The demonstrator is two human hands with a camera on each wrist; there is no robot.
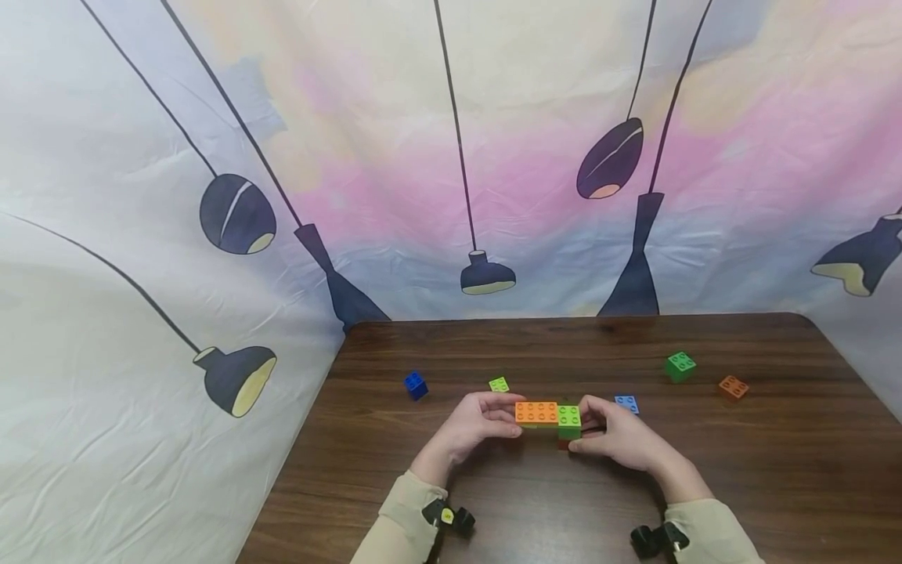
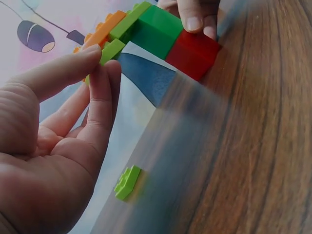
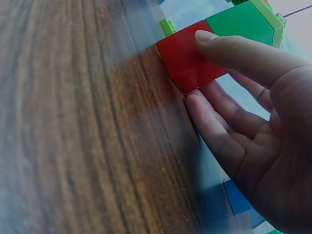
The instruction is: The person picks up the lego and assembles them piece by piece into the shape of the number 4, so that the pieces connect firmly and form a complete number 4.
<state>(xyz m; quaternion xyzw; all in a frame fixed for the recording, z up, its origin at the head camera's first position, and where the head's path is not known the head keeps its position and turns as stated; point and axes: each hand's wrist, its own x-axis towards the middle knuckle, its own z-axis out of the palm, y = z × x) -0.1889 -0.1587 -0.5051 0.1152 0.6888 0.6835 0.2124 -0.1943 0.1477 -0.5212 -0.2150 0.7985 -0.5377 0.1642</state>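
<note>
A joined assembly of toy bricks is held between both hands, above or at the table (image 1: pixel 507 513); whether its base is in contact with the surface cannot be told. In the stack at the right end, a red block (image 3: pixel 178 58) is placed lowest, with a green block (image 2: pixel 156 31) above it and a lime top brick (image 1: pixel 568 417) uppermost. An orange brick (image 1: pixel 537 412) is extended to the left of the lime top brick, and a lime under-brick (image 2: pixel 113 52) is seen beneath it.

The left end of the assembly is gripped by the left hand (image 1: pixel 475 425): thumb and fingers are drawn close together, with the lime under-brick pinched at the tips. The red block is gripped by the right hand (image 1: pixel 623 439), thumb on one face and fingers on another, parted by about the block's thickness.

Loose bricks are observed on the table: a dark blue brick (image 1: pixel 416 385) at far left, a small lime brick (image 1: pixel 499 385) just beyond the left hand, a light blue brick (image 1: pixel 626 403) just beyond the right hand, and a bright green brick (image 1: pixel 680 366) and a brown-orange brick (image 1: pixel 734 387) farther right, near each other. Behind the table, a fabric backdrop (image 1: pixel 395 117) printed with hanging lamps is seen.
</note>
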